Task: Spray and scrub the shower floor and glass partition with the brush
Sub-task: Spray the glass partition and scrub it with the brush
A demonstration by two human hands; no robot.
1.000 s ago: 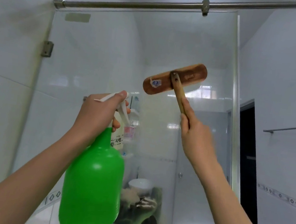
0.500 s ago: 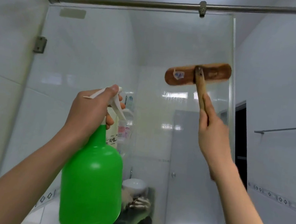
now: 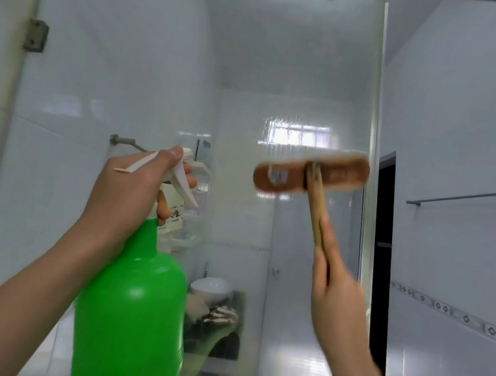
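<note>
Glass partition [image 3: 161,66] ahead, brush [image 3: 311,177] in right grip [image 3: 336,294], head uppermost

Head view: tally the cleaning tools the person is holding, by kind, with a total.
Green spray bottle: 1, held by the left hand
Wooden brush: 1, held by the right hand
Total: 2
</note>
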